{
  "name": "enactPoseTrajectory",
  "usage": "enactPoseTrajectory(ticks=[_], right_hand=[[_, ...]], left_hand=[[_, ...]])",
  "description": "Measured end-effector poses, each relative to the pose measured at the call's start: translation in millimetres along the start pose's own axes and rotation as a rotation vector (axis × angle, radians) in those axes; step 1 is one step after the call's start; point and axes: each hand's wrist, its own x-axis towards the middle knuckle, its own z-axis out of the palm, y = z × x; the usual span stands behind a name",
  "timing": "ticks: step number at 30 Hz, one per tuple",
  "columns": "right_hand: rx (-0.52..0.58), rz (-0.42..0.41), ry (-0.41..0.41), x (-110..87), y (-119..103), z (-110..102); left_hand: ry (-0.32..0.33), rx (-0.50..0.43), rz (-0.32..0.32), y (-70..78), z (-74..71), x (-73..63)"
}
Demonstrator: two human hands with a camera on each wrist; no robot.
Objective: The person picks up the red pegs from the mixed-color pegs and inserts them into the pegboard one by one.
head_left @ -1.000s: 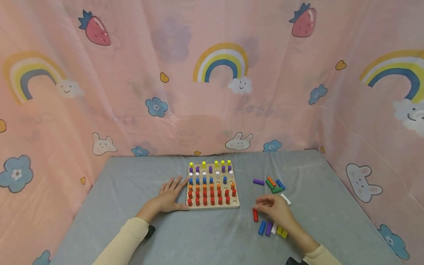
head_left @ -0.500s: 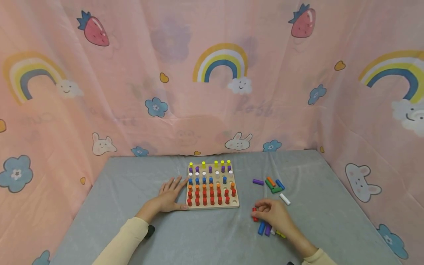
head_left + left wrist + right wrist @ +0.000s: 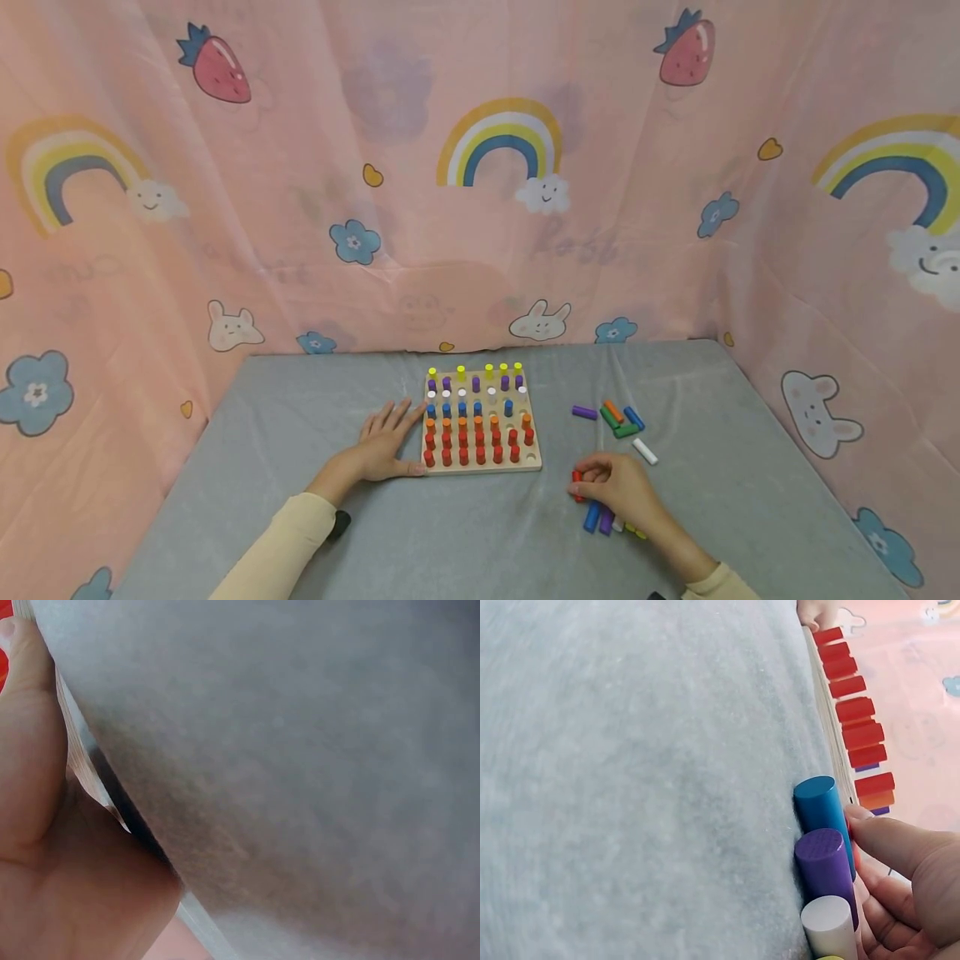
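A wooden pegboard (image 3: 480,470) stands mid-table, carrying rows of red, orange, blue, white, purple and yellow pegs, with several holes bare. My left hand (image 3: 386,446) rests at its left edge, fingers spread, the thumb along the near corner. To the right of the board, my right hand (image 3: 618,483) pinches a red peg (image 3: 577,485) between thumb and fingers, close over the cloth. Just below that hand lie a blue peg (image 3: 592,516), a purple peg (image 3: 606,522) and a white peg (image 3: 829,915), with yellow pegs (image 3: 636,532) partly hidden by the hand.
Further back on the right lie a purple peg (image 3: 585,412), an orange peg (image 3: 613,411), a blue peg (image 3: 634,417), green pegs (image 3: 626,431) and a white peg (image 3: 645,451). Grey cloth (image 3: 315,417) covers the table. A pink patterned curtain (image 3: 480,233) hangs behind it.
My right hand has shifted slightly down and left, and its thumb and fingers have come round the red peg. The left hand and the pegboard have stayed in place.
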Motion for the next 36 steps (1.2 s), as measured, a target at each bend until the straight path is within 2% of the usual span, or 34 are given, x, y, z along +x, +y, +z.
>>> enactPoseTrajectory(ticks=[9,18,23,31,36], right_hand=[[-0.009,-0.015,-0.012,1.2,0.5,-0.6],[-0.015,-0.014,0.001,1.8,-0.9,0.8],[-0.028,-0.017,0.013,2.8,-2.8,1.5],[-0.031,0.009,0.03,8.2,-12.6,8.3],[-0.02,-0.016,0.032,12.5,-23.9,13.5]], left_hand=[[-0.003,-0.003,-0.005,-0.2,-0.6,-0.5],[0.007,-0.032,0.026,-3.6,0.8,-0.8],[0.004,-0.016,0.005,-1.8,0.6,-0.5],[-0.002,0.003,-0.002,-0.5,0.5,-0.9],[0.001,-0.017,0.023,-2.7,1.8,-0.7]])
